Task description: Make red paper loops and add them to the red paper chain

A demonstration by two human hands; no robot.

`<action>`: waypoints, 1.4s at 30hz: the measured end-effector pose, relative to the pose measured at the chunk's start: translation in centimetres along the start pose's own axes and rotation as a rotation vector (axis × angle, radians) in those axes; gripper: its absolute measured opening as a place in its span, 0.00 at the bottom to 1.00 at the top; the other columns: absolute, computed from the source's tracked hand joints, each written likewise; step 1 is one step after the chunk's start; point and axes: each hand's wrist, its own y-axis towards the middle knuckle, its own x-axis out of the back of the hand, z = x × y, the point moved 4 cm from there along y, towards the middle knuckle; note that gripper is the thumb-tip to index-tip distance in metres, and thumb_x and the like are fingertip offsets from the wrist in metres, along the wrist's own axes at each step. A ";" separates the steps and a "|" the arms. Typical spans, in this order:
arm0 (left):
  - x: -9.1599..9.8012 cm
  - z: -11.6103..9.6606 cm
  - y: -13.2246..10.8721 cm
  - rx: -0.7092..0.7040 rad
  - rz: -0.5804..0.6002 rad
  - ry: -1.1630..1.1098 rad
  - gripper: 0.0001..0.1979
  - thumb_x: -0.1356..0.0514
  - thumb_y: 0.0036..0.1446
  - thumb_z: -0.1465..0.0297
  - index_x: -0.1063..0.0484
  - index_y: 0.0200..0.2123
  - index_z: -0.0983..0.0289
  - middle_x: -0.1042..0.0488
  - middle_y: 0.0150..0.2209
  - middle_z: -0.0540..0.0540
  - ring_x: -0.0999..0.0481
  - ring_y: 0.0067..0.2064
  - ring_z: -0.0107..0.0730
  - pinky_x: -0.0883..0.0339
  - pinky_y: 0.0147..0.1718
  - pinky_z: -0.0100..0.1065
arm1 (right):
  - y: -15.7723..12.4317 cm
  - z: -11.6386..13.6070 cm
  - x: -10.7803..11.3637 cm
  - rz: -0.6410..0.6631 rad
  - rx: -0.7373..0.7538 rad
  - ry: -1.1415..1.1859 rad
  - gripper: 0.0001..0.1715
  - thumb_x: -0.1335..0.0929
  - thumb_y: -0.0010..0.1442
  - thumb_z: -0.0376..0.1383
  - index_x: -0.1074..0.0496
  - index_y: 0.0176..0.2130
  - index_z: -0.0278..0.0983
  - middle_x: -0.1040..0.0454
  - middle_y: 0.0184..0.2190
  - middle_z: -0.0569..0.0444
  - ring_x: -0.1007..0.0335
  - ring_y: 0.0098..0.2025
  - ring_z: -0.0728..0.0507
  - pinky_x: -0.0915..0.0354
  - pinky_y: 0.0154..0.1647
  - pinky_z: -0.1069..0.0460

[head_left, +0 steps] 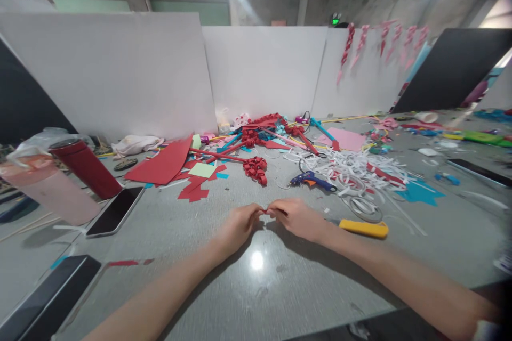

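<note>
In the head view, I am keeping both hands together over the near middle of the counter point(240, 303). My left hand point(239, 228) is pinching narrowly, thumb against fingers, on a small red piece point(265, 212); my right hand point(296, 218) is closing the same way on its other side. The red piece is sitting between the two sets of fingertips, and the fingers are hiding most of it, so I am not making out its full shape.

To the right, a yellow-handled knife point(363, 228) is lying just beside my right forearm. Beyond it, a blue glue gun point(312, 180) is resting at the near left edge of a heap of white strips point(360, 168). Straight ahead, a red curled-paper flower point(255, 170) is lying on the counter, with more red curls piling up farther back. On the left, a red paper sheet point(164, 162) is lying near some red scraps point(194, 187), while a phone point(116, 212) is resting nearer, beside a leaning red flask point(86, 168). White panels point(264, 72) are standing along the far side.
</note>
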 end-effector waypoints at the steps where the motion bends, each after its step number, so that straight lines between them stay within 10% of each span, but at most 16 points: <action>1: 0.0 0.1 0.0 -0.014 0.002 0.042 0.12 0.48 0.71 0.71 0.25 0.41 0.64 0.22 0.31 0.53 0.25 0.31 0.28 0.38 0.33 0.28 | 0.1 0.0 -0.1 0.003 0.007 -0.015 0.20 0.40 0.74 0.41 0.22 0.45 0.38 0.19 0.39 0.49 0.26 0.39 0.44 0.38 0.41 0.51; 25: -0.8 -1.0 -0.7 -0.356 0.148 0.585 0.08 0.49 0.68 0.80 0.32 0.39 0.66 0.25 0.34 0.56 0.26 0.34 0.38 0.33 0.34 0.36 | 0.1 1.2 -1.3 0.137 0.140 -0.355 0.19 0.40 0.75 0.39 0.27 0.38 0.34 0.23 0.35 0.47 0.27 0.38 0.43 0.38 0.39 0.51; 42: 0.3 1.2 0.0 -0.158 0.092 0.387 0.08 0.46 0.67 0.79 0.29 0.42 0.63 0.21 0.35 0.55 0.22 0.36 0.35 0.35 0.35 0.31 | 0.5 -1.3 -0.1 0.161 0.004 -0.306 0.12 0.36 0.70 0.34 0.24 0.36 0.36 0.20 0.33 0.49 0.26 0.35 0.44 0.43 0.34 0.52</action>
